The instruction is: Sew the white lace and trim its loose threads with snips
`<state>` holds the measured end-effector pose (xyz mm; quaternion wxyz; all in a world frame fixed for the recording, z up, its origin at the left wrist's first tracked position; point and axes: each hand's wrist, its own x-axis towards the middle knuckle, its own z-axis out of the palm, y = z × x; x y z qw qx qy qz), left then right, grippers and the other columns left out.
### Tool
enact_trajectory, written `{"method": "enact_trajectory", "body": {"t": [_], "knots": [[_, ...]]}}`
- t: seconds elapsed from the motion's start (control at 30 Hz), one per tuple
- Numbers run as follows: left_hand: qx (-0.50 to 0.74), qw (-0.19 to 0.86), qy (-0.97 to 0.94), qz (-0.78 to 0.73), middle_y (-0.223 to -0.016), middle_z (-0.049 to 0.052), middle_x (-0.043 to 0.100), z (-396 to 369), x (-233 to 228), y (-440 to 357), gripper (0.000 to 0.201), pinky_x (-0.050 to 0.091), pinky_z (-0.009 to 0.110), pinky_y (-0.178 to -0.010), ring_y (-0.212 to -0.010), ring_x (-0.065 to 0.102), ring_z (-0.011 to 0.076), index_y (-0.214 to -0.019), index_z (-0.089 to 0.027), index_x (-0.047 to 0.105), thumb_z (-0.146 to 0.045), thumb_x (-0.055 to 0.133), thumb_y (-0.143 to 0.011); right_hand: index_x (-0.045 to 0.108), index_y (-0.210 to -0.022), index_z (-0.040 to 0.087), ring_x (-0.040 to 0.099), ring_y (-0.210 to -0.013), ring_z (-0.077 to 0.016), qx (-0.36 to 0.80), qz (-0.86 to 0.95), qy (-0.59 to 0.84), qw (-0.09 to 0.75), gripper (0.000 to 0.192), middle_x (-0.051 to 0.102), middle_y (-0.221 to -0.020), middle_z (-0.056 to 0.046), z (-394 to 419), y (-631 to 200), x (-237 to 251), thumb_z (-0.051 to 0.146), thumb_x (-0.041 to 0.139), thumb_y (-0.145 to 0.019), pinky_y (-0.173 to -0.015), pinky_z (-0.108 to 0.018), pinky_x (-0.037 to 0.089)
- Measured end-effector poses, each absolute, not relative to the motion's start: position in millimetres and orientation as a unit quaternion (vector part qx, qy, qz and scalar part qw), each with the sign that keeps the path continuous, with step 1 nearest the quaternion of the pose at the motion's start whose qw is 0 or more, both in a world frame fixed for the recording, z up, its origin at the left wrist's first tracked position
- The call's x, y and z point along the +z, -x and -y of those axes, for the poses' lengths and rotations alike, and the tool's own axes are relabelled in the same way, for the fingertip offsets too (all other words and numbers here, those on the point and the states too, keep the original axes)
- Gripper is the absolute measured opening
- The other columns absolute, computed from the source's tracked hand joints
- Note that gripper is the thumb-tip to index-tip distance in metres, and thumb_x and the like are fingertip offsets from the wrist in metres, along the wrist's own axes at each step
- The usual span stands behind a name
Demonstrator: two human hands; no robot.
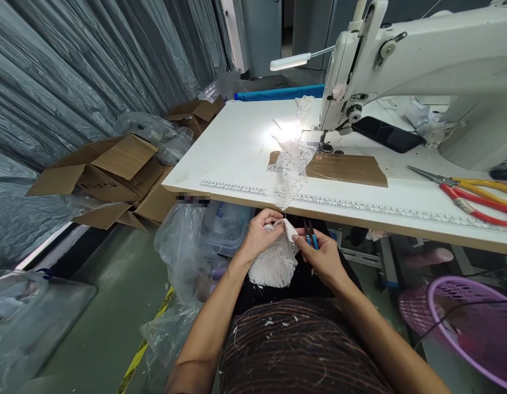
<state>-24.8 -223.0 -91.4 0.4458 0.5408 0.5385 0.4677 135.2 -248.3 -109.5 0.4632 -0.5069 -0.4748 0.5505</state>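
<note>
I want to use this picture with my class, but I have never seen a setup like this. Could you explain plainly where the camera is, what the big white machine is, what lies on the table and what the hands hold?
The one picture comes from a camera worn on a person's head, looking down at their own hands. The white machine is a sewing machine on a white table, with a small lamp lighting the needle. On the table lie a brown card, scissors with red and yellow handles and a dark phone. A strip of white lace runs from the needle over the table's edge to the lap. The left hand grips the lace; the right hand pinches it and holds small blue snips.
</note>
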Motion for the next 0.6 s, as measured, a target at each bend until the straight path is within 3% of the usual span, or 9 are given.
{"method": "enact_trajectory", "body": {"t": [0.2, 0.4, 0.6], "knots": [[0.437, 0.48, -0.576, -0.496, -0.094, 0.008, 0.071, 220, -82, 23, 0.018, 0.05, 0.026, -0.075, -0.087, 0.065, 0.0177, -0.093, -0.014, 0.068, -0.024, 0.062, -0.078, 0.066, -0.082, 0.017, 0.043, -0.052, -0.0104, 0.39, 0.569, 0.543, 0.479, 0.027, 0.057, -0.063, 0.001, 252, -151, -97, 0.044, 0.061, -0.082, -0.049, -0.023, 0.038], [0.421, 0.476, -0.593, -0.495, -0.089, 0.008, 0.072, 219, -74, 20, 0.026, 0.049, 0.026, -0.072, -0.078, 0.064, 0.0163, -0.092, -0.014, 0.071, -0.036, 0.066, -0.078, 0.065, -0.083, 0.018, 0.042, -0.051, -0.0106, 0.385, 0.579, 0.54, 0.474, 0.024, 0.054, -0.061, 0.001, 252, -155, -95, 0.042, 0.06, -0.083, -0.046, -0.022, 0.037], [0.412, 0.452, -0.604, -0.511, -0.085, 0.006, 0.072, 221, -76, 18, 0.021, 0.047, 0.024, -0.069, -0.075, 0.063, 0.0151, -0.085, -0.014, 0.072, -0.033, 0.065, -0.081, 0.065, -0.078, 0.018, 0.044, -0.052, -0.0115, 0.387, 0.574, 0.543, 0.475, 0.024, 0.053, -0.06, 0.002, 253, -155, -96, 0.041, 0.06, -0.083, -0.048, -0.023, 0.039]]}}
